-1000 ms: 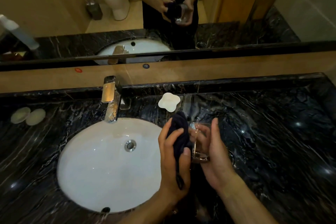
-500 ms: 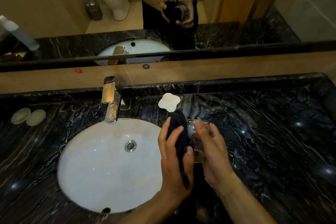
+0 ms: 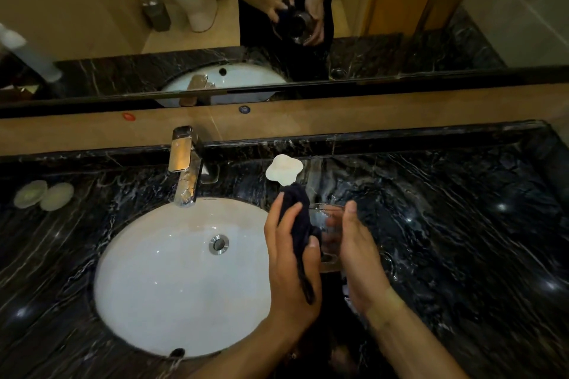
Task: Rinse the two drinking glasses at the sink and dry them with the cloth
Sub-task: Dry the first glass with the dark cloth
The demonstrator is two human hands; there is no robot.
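Note:
My left hand point(image 3: 289, 264) grips a dark cloth point(image 3: 297, 215) and presses it against a clear drinking glass point(image 3: 328, 224). My right hand point(image 3: 361, 258) holds that glass from the right side, above the counter just right of the white sink point(image 3: 172, 280). The glass is roughly upright, and its left side is hidden by the cloth. A faint clear shape that may be the second glass point(image 3: 315, 169) stands at the back of the counter beside the soap dish; the mirror shows a glass there.
A chrome faucet point(image 3: 184, 172) stands behind the basin. A white flower-shaped soap dish point(image 3: 283, 169) sits behind my hands. Two pale round discs point(image 3: 43, 195) lie far left. The black marble counter point(image 3: 462, 240) stretches right. A mirror point(image 3: 400, 9) spans the back wall.
My hands stay over the same spot. My right hand has shifted its grip on the glass, and the cloth has slid slightly against it.

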